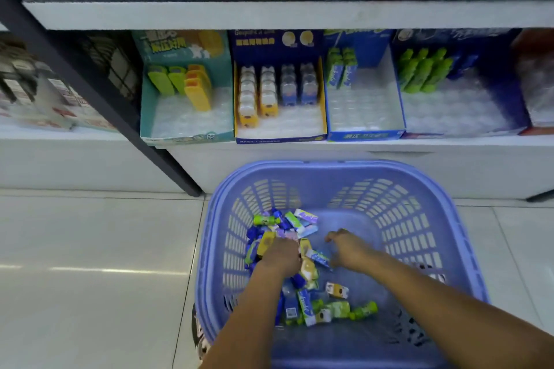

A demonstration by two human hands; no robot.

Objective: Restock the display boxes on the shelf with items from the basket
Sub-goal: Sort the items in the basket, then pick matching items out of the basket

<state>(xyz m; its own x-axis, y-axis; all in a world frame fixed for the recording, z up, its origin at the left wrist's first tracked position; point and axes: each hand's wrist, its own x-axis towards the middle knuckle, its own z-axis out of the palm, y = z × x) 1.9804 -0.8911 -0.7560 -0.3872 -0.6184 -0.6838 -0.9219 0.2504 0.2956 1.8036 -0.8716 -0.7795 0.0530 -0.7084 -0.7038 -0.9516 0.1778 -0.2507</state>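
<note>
A person bends over a blue plastic basket [434, 237] that stands on the pale tiled floor [90, 249] just in front of the low shelf [299, 150]; both bare arms reach down into it. The left hand [280, 257] is buried knuckles-up in the heap of small packets [302, 275] along the basket's left side; its fingers are curled down among them, but whether they actually grip one I cannot tell, since the fingertips are hidden. The right hand [349, 250] hangs just beside the heap over bare basket floor, fingers loosely spread and bent, holding nothing that shows; a blue-and-white packet [319, 257] lies between the two hands. A green bottle-shaped item [364, 310] lies at the near end of the heap, another [265, 220] at the far end. On the shelf four display boxes stand side by side, touching: a teal box [186, 132] with a few green and yellow pieces at the back; a navy-and-yellow box [278, 136] with four rows, partly filled; a blue box [365, 133] with only two green packs in its back left corner; a dark blue box [467, 48] with green bottles at the back.
</note>
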